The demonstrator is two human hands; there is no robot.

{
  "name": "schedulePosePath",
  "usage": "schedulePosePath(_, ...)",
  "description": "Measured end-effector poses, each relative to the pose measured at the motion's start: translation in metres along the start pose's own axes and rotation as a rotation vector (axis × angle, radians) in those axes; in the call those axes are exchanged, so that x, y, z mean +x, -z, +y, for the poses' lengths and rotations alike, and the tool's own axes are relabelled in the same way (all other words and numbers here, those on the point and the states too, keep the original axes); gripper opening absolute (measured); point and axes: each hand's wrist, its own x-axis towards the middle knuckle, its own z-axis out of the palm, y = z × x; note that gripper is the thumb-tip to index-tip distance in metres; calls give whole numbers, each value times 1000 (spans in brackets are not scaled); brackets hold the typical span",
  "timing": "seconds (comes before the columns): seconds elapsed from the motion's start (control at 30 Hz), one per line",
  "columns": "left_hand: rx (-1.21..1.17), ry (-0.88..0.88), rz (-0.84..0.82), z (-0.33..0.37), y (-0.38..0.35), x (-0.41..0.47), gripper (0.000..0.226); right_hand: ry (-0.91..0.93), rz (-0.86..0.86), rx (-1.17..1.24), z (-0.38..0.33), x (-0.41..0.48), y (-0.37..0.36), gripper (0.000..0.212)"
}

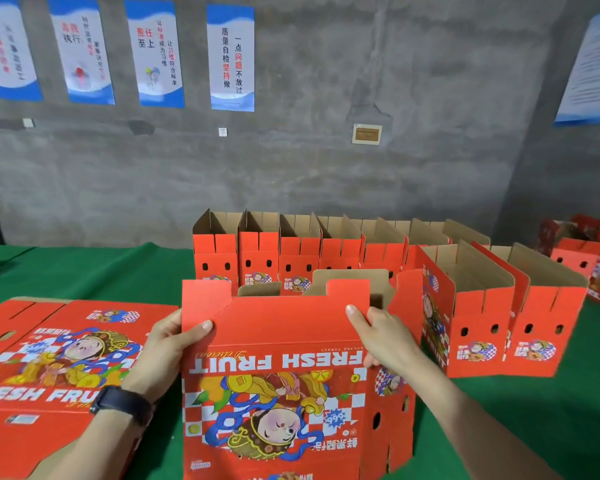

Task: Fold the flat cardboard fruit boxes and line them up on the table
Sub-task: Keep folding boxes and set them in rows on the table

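Left hand (pixel 168 355) and right hand (pixel 385 337) grip a half-folded fruit box (pixel 278 393) between them, upright above the bench (pixel 84 271), flaps pointing up, print upside down; folded boxes (pixel 326 258) stand beyond.

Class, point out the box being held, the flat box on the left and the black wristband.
Held box (pixel 278 386): head view, printed front panel.
Flat box (pixel 49 358): head view, picture on its top face.
Black wristband (pixel 123 403): head view, strap.

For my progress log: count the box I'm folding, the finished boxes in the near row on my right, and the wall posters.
Box being folded: 1
Near-row folded boxes: 2
Wall posters: 5
Total: 8
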Motion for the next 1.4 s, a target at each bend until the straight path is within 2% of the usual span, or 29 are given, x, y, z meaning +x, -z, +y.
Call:
schedulePosePath(0.1,-15,-34,-32,13,-6,0,22,4,43,72,0,-4,6,58)
schedulePosePath(0.17,46,13,-99,21,-10,0,15,8,98,119,0,-6,11,59)
schedulePosePath(0.2,121,48,-150,25,-11,0,20,12,134,134,1,-7,13,57)
schedulePosePath(0.33,459,152,-313,38,-11,2,85,15,233,213,7,-13,19,51)
schedulePosePath(0.37,507,195,-348,41,-10,3,92,21,252,225,9,-14,21,51)
schedulePosePath(0.47,621,339,-372,47,-14,5,101,35,312,278,12,-18,24,52)
schedulePosePath(0.57,993,372,-366,49,-20,8,96,41,372,310,14,-22,26,54)
schedulePosePath(0.6,1028,395,-376,48,-21,8,98,43,385,324,15,-22,26,53)
schedulePosePath(0.63,983,416,-395,47,-21,8,103,45,397,339,17,-22,26,53)
schedulePosePath(0.73,647,455,-505,40,-18,3,115,59,430,359,23,-25,22,50)
schedulePosePath(0.83,576,395,-379,29,-21,1,113,41,436,376,26,-27,19,53)
schedulePosePath(0.97,505,186,-6,19,-30,10,104,40,529,306,19,-23,19,52)
schedulePosePath(1.07,434,163,186,14,-34,12,69,28,515,210,20,-23,16,55)
schedulePosePath(1.17,399,112,210,2,-38,4,30,0,486,111,25,-26,12,65)
schedulePosePath(1.27,485,63,245,-7,-41,-10,42,-18,449,22,25,-32,9,69)
schedulePosePath(1.33,545,-14,256,-11,-44,-19,44,-51,456,55,28,-33,7,66)
schedulePosePath(1.37,612,-66,259,-12,-45,-23,44,-50,455,77,29,-33,6,57)
schedulePosePath(1.4,707,-109,255,-12,-46,-27,45,-80,429,107,29,-33,6,40)
